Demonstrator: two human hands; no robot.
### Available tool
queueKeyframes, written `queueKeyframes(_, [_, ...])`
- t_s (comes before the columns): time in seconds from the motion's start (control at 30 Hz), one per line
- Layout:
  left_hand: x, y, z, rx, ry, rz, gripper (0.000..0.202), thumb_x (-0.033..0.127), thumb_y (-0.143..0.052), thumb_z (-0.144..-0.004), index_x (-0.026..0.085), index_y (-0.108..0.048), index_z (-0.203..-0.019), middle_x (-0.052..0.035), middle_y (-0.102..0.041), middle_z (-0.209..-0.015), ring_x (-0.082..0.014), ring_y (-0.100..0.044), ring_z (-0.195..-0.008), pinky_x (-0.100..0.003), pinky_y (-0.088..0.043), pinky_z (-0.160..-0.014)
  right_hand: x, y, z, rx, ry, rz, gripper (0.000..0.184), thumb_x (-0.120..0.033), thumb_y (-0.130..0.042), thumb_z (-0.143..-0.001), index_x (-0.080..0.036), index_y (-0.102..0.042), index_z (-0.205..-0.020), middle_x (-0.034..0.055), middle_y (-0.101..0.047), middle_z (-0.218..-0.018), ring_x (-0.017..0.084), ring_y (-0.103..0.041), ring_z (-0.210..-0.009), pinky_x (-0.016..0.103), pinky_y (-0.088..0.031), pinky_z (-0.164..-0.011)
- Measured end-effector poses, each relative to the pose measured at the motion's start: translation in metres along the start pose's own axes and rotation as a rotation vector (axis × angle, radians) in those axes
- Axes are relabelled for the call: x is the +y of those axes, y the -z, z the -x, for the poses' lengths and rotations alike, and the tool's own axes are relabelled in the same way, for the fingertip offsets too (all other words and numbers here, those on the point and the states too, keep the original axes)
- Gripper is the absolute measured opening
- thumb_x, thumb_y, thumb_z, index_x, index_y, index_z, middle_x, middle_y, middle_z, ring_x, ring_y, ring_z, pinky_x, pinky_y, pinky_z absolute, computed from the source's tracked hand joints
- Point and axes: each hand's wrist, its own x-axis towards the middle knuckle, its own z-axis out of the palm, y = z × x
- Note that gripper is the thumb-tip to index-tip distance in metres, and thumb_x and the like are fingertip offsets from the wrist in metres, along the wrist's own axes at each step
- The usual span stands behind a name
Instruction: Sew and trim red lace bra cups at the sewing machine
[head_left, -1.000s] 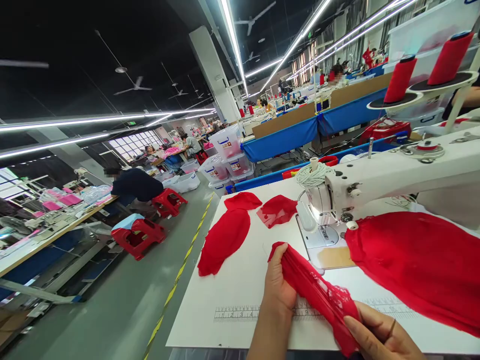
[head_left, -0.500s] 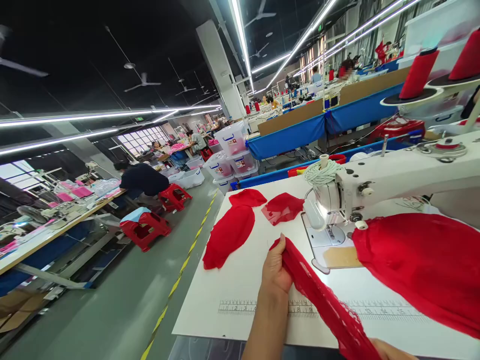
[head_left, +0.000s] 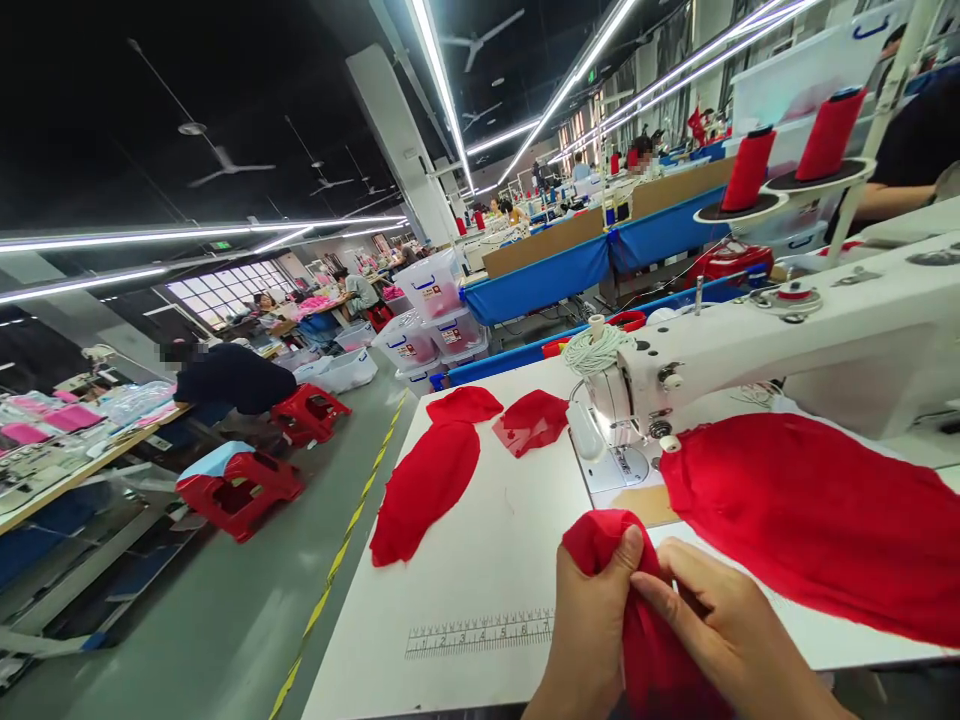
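A person's left hand [head_left: 592, 615] and right hand [head_left: 735, 620] meet over the near edge of a white table [head_left: 495, 560], both on one red cloth [head_left: 656, 660]. The cloth is bunched: its upper end folds over the top of the left hand, and the rest hangs down between the two wrists. The left hand is clamped on it, thumb pressed flat over the fold. The right thumb and forefinger come in close to the left thumb and appear to pinch the cloth there, though the curled fingers hide the exact spot.

Just beyond the hands stands a white sewing machine [head_left: 757, 330], its lamp lit over the needle plate and a hank of pale cord [head_left: 596, 350] resting on its head. A large red piece [head_left: 817, 520] lies on the table to the right, in front of the machine's arm. To the left lie a long oval piece [head_left: 431, 490], a small piece [head_left: 465, 404] touching its top end, and a sheer piece [head_left: 532, 422] just beside them. A printed ruler [head_left: 480, 634] runs along the table's near side, its right part covered by the left hand and forearm.

Behind the machine, two red thread cones [head_left: 748, 170] stand on round holders. Across the aisle, a co-worker in a dark top [head_left: 236, 376] leans over another table, near two red stools [head_left: 240, 490].
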Motion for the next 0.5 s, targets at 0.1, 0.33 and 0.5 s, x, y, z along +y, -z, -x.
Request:
queueKeyframes(0.1, [0.007,0.007,-0.001,-0.064,0.029,-0.010,0.038,0.040,-0.089,-0.055,0.013,-0.064,-0.068,0.0006,-0.061,-0.061,-0.0103,-0.053,-0.059,-0.022,-0.044,-0.061,-0.001,-0.004,-0.001,-0.025,-0.076,-0.149,0.053,-0.063,-0.050,-0.087,-0.022,-0.037,-0.056,-0.0040,-0.036,-0.055,0.013,-0.036,-0.051,0.026,-0.030,-0.048])
queueKeyframes(0.33, [0.016,0.031,-0.011,-0.081,0.084,0.190,0.030,0.033,-0.086,-0.063,0.012,-0.065,-0.066,-0.0016,-0.064,-0.062,-0.0094,-0.055,-0.059,-0.024,-0.049,-0.068,0.011,0.003,0.005,-0.074,-0.226,-0.358,0.048,-0.063,-0.054,-0.083,-0.021,-0.053,-0.061,-0.0007,-0.052,-0.060,0.014,-0.046,-0.055,0.022,-0.041,-0.050])
queueKeyframes(0.5, [0.017,0.033,-0.016,-0.146,0.147,0.342,0.027,0.027,-0.087,-0.062,0.010,-0.070,-0.075,-0.0046,-0.069,-0.072,-0.0108,-0.062,-0.065,-0.022,-0.050,-0.069,0.011,0.005,0.009,-0.047,-0.284,-0.396,0.048,-0.065,-0.056,-0.080,-0.021,-0.057,-0.062,-0.0003,-0.054,-0.058,0.015,-0.048,-0.052,0.022,-0.043,-0.046])
